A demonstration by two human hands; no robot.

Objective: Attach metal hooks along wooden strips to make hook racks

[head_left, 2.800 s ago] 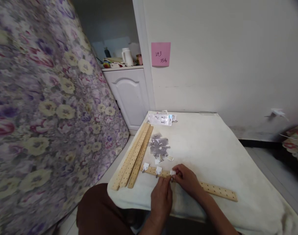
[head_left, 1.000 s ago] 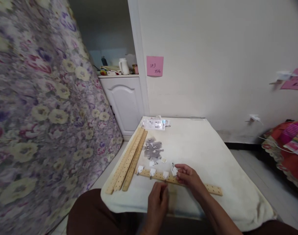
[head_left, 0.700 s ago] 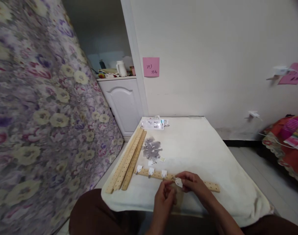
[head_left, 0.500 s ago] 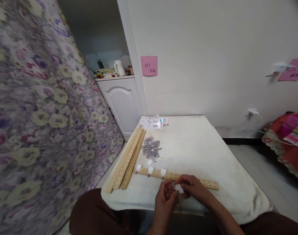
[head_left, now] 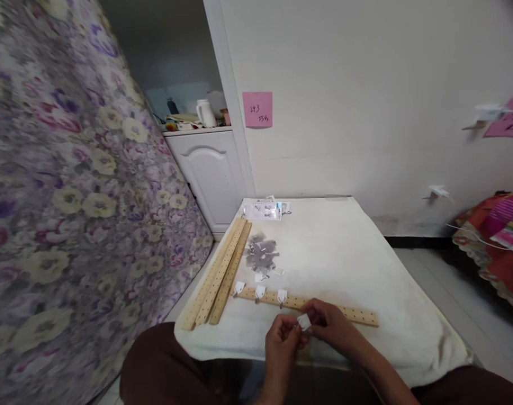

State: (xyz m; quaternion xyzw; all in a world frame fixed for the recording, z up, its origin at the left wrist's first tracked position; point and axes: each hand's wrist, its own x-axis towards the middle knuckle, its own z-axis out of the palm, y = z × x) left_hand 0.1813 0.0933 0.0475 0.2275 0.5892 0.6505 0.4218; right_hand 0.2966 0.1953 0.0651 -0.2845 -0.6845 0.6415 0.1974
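Observation:
Between my two hands, just in front of a perforated wooden strip [head_left: 349, 313], is a small white adhesive hook [head_left: 304, 322]. My left hand [head_left: 282, 336] pinches it from the lower left, fingers curled. On its other side, the fingers of my right hand [head_left: 323, 321] are closed at its edge. Three similar white hooks are fixed along the strip's left half: a left one [head_left: 239, 288], a middle one [head_left: 260, 292] and a right one [head_left: 282, 296]. Part of the strip is hidden behind my right hand.
More perforated wooden strips [head_left: 218, 275] lie lengthwise at the table's left. Beside them is a pile of small grey pieces [head_left: 260, 254], with a loose white hook [head_left: 260, 277] in front. Clear packaging [head_left: 260, 210] lies at the far edge. A floral curtain [head_left: 100, 197] hangs at left.
The white hook has turned between my fingers and shows more of its flat white face. My hands have shifted only slightly; the strips and the fixed hooks stay where they were.

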